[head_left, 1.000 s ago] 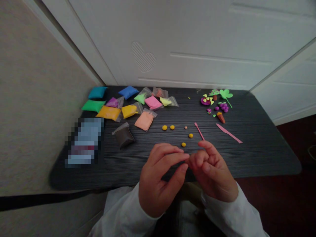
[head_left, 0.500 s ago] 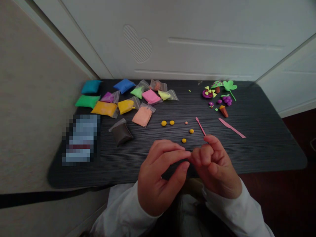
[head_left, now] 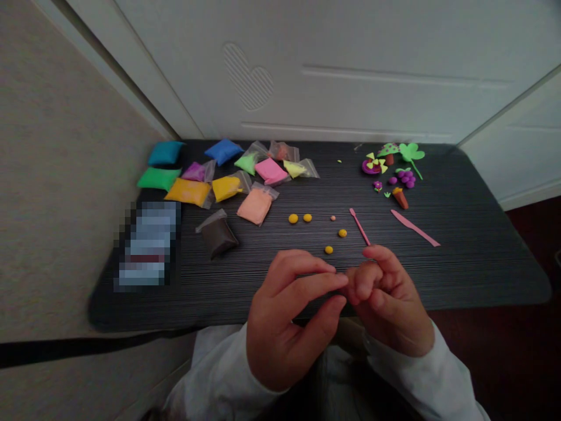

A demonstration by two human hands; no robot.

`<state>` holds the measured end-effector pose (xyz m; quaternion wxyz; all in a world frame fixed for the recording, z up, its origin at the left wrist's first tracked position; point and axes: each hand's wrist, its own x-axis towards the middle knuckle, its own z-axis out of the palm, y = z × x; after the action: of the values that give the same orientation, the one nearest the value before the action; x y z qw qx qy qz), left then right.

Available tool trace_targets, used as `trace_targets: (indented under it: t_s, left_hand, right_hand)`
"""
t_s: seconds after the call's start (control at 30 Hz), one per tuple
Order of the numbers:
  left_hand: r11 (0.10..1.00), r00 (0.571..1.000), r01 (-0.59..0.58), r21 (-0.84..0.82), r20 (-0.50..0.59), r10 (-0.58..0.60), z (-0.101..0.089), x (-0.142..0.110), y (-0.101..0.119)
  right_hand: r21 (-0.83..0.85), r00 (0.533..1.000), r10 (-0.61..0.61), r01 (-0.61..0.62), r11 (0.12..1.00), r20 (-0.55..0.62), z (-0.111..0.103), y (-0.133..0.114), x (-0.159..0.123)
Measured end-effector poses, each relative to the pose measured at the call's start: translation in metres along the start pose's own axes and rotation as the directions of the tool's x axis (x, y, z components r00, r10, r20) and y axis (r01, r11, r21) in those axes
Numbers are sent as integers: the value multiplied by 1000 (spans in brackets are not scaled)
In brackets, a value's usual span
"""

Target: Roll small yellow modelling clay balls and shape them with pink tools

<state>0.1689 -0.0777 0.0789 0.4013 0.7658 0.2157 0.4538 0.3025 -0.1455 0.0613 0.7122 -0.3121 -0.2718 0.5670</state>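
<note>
My left hand (head_left: 294, 321) is held above the near edge of the table, its fingers stretched out and the thumb apart from them. Its fingertips touch the curled fingers of my right hand (head_left: 390, 304). The right fingers are bent in against the thumb, and whatever they may hold is hidden. Just beyond the hands lie small yellow clay balls (head_left: 328, 249) and a tiny peach clay ball (head_left: 333, 218). A thin pink modelling tool (head_left: 360, 227) lies by my right fingertips, its near end touching or hidden behind them.
Bags of coloured clay (head_left: 256, 204) spread over the left half of the dark table (head_left: 473, 257). A black clay bag (head_left: 219, 235) is nearest. At right lie a pink plastic knife (head_left: 414, 227), purple clay grapes (head_left: 407, 178) and a green clay flower (head_left: 411, 153). A white panel (head_left: 372, 105) stands behind.
The whole view has shifted slightly. My hands stay together in nearly the same pose, with the left fingertips a little further over the right fingers. The clay pieces lie as before.
</note>
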Motion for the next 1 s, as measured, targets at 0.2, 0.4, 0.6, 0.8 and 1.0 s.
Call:
trace_targets:
  t_s: [0.2, 0.4, 0.6, 0.8, 1.0]
  left_hand:
    - [1000, 998, -1, 18, 59, 0, -1, 2, 3]
    - [998, 996, -50, 34, 72, 48, -3, 5, 7]
    - [999, 997, 38, -29, 70, -36, -5, 0, 4]
    - [895, 881, 442, -60, 215, -421, -5, 0, -11]
    - [702, 718, 673, -232, 434, -545, 1, 0, -19]
  right_hand:
    - [-98, 1000, -18, 18, 995, 0, 1, 0, -3]
    - [-184, 999, -24, 30, 982, 37, 1, 0, -4]
    - [-525, 980, -179, 200, 827, 91, 1, -6, -5]
    - [-845, 916, -244, 392, 363, 319, -16, -16, -2]
    - [-855, 910, -253, 401, 328, 330, -20, -14, -3]
